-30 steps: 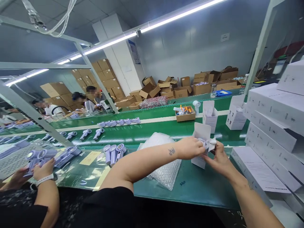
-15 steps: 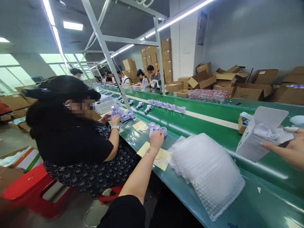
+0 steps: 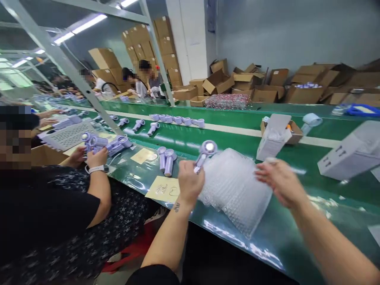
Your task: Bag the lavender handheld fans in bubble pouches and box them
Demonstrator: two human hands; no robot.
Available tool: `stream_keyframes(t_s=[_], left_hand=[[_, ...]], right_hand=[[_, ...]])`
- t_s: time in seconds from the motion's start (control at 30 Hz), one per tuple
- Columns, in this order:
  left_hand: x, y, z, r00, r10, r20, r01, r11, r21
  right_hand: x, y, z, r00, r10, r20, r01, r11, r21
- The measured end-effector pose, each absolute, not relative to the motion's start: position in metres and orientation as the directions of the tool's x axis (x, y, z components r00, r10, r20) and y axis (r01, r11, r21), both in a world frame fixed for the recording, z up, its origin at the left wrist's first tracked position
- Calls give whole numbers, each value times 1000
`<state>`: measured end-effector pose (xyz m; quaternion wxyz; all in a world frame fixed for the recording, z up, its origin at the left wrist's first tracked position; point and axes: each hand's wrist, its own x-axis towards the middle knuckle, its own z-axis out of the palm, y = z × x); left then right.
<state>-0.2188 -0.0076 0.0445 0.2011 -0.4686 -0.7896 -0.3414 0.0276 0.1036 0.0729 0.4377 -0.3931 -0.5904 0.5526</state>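
Green belt (image 3: 267, 233) — left hand (image 3: 190, 183) grips lilac fan (image 3: 204, 152); no legible labels.

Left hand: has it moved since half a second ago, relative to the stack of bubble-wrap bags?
Yes. The left hand was out at the lavender fans lying left of the bubble-wrap bags; now it holds one fan at the stack's left edge.

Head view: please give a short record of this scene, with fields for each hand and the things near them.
left hand: closed on the handle of a purple handheld fan, lifted above the belt
right hand: open, blurred, over the stack of bubble bags
beside: two purple fans lying on the green belt
behind: open white box
co-worker: a hand on more fans
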Motion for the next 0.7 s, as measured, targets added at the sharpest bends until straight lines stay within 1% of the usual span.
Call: stream_keyframes(t_s=[0.03,0.07,0.1,0.13,0.17,0.2,0.23,0.27,0.33,0.4,0.43,0.47,0.5,0.53,0.6,0.63,0.7], left_hand=[[-191,-9,47,-355,633,688,933,189,307],[-164,-12,50,-204,668,715,970,38,242],[-140,-16,53,-26,705,708,977,-133,168],[-122,-22,56,163,729,665,945,-309,107],[-111,-28,60,340,730,593,882,-466,68],[-106,-34,63,481,716,505,813,-580,48],[-107,-39,65,576,702,418,764,-645,30],[-112,-42,66,630,697,343,743,-669,-6],[-129,-44,61,684,689,241,727,-671,-147],[-143,-41,49,762,626,163,645,-712,-277],[-145,-37,43,802,584,126,591,-747,-304],[-144,-33,39,825,558,95,557,-772,-305],[-139,-28,35,823,562,76,558,-779,-287],[-131,-24,34,794,604,70,600,-758,-256],[-108,-16,35,668,740,77,741,-652,-160],[-94,-12,37,595,799,89,804,-588,-88],[-66,-5,40,488,864,124,861,-500,93]], right_hand=[[19,80,70,-455,888,-62,-119,-130,-984],[14,62,67,-502,857,-114,-208,-248,-946],[13,50,65,-502,851,-151,-292,-331,-897],[17,43,63,-459,868,-188,-363,-376,-852],[27,41,61,-369,901,-226,-409,-376,-832],[40,42,59,-271,923,-273,-425,-369,-826],[58,43,57,-195,925,-327,-415,-380,-827],[77,45,55,-152,913,-377,-391,-406,-826],[117,45,49,-128,887,-444,-339,-460,-821],[150,36,40,-161,859,-486,-308,-511,-802],[163,29,35,-190,845,-500,-301,-535,-790],[173,21,29,-220,832,-510,-300,-555,-776],[181,12,24,-249,818,-518,-302,-574,-761],[187,3,19,-276,805,-524,-311,-591,-744],[194,-15,10,-334,785,-522,-341,-617,-710],[195,-23,7,-375,774,-510,-353,-628,-693],[193,-34,6,-476,750,-460,-365,-644,-672]])
